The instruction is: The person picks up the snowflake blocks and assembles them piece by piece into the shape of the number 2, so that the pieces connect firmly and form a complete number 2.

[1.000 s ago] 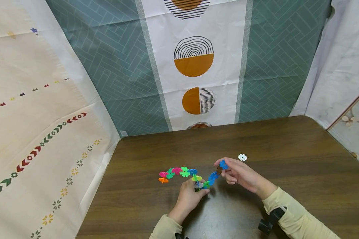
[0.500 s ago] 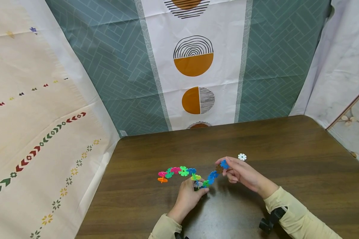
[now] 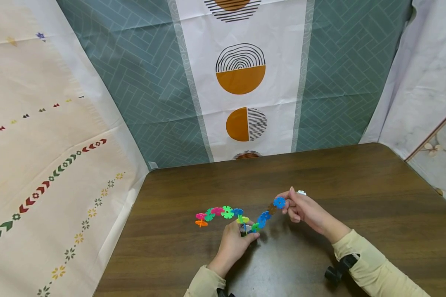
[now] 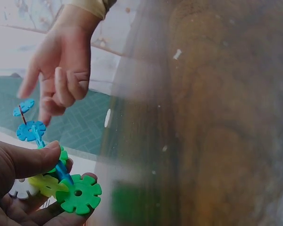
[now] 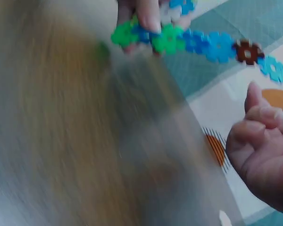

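My left hand pinches a chain of interlocking plastic flower discs near its middle, holding it above the table. One side of the chain curves left through green and pink discs to an orange disc. The other side rises right through green and blue discs to a brown disc and a blue end disc. My right hand is beside that blue end. In the right wrist view, a gap separates its fingertips from the end disc; its index finger points out and the other fingers are loosely bent.
A loose white flower disc lies on the brown wooden table, partly covered by my right hand in the head view. Patterned cloths hang behind the table and at both sides.
My right hand has let go of the blue end disc and drawn slightly right and up, now overlapping the white disc in view. The left hand and the chain stay nearly still.
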Demonstrator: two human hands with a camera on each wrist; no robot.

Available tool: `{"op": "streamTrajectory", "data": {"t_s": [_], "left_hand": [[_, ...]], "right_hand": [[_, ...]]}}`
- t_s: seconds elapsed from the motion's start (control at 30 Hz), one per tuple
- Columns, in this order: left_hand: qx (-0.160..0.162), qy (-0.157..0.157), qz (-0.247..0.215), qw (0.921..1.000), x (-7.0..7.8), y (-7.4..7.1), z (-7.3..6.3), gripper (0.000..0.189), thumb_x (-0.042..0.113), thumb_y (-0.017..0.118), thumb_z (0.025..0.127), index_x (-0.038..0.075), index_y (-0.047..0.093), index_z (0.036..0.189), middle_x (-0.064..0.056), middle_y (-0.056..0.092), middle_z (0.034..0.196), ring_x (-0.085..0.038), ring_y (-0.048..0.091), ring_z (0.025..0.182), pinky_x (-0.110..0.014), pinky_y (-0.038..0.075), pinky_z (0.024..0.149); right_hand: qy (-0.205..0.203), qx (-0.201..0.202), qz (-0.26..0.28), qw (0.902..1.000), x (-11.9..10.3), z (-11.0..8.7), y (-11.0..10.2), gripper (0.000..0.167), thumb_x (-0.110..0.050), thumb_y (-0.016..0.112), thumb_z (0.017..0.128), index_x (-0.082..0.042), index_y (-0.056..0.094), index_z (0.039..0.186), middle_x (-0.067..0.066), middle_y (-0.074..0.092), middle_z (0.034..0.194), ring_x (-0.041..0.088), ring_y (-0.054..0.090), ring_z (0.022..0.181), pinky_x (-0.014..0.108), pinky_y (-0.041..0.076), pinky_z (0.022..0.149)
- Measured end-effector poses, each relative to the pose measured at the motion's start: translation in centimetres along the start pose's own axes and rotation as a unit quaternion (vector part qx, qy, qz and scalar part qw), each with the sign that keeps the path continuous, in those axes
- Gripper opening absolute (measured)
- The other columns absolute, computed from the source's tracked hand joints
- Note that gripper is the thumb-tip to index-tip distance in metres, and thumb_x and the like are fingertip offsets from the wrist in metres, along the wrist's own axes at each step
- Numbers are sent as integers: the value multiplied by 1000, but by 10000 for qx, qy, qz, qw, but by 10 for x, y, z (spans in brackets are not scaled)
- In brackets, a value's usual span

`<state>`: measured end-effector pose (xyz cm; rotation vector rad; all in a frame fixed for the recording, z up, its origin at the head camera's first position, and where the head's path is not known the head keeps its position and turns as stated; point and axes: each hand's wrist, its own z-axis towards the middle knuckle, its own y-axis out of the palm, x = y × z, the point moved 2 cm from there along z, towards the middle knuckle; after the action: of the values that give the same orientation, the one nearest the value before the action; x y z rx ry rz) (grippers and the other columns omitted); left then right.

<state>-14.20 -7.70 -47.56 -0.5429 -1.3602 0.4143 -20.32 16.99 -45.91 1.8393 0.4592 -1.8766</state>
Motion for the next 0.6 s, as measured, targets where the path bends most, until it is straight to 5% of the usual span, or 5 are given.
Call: {"op": "streamTrajectory", "data": {"t_s": [0.17, 0.27, 0.43, 0.5, 0.6], "left_hand": [[-53, -102, -37, 9999, 1, 0, 1, 23, 22, 82, 79, 14, 72, 97, 8, 68, 90, -8, 59, 85, -28, 49, 74], [-46, -108, -52, 9999, 1, -1, 1, 23, 23, 82, 79, 13, 72, 98, 8, 69, 89, -8, 59, 85, -28, 49, 74], [-50, -129, -42, 9999, 1, -1, 1, 23, 23, 82, 80, 14, 72, 98, 8, 69, 90, -10, 60, 85, -29, 49, 74], [-58, -131, -46, 9999, 1, -1, 1, 23, 23, 82, 80, 14, 72, 98, 8, 68, 90, -9, 59, 85, -29, 49, 73], [-69, -132, -66, 9999, 0, -1, 1, 23, 23, 82, 80, 14, 71, 98, 9, 68, 89, -8, 59, 83, -28, 49, 72]], "right_hand": [[261, 1171, -1493, 9815, 1, 0, -23, 39, -28, 43, 106, 5, 57, 119, 15, 59, 86, 13, 42, 55, 26, 40, 52], [326, 1739, -2912, 9402, -2, 1, -36, 24, -16, 55, 101, 2, 63, 114, 16, 63, 91, 17, 50, 64, 29, 43, 55], [361, 2149, -4787, 8505, -5, 2, -52, 16, -8, 65, 91, -2, 69, 106, 11, 67, 90, 28, 59, 80, 45, 47, 67], [432, 2100, -5145, 8302, -2, 3, -56, 18, -8, 68, 89, -2, 69, 107, 10, 65, 87, 29, 58, 81, 47, 45, 68], [548, 1916, -5378, 8192, 3, 6, -59, 24, -10, 70, 89, -2, 68, 111, 8, 63, 85, 27, 56, 79, 45, 45, 66]]}}
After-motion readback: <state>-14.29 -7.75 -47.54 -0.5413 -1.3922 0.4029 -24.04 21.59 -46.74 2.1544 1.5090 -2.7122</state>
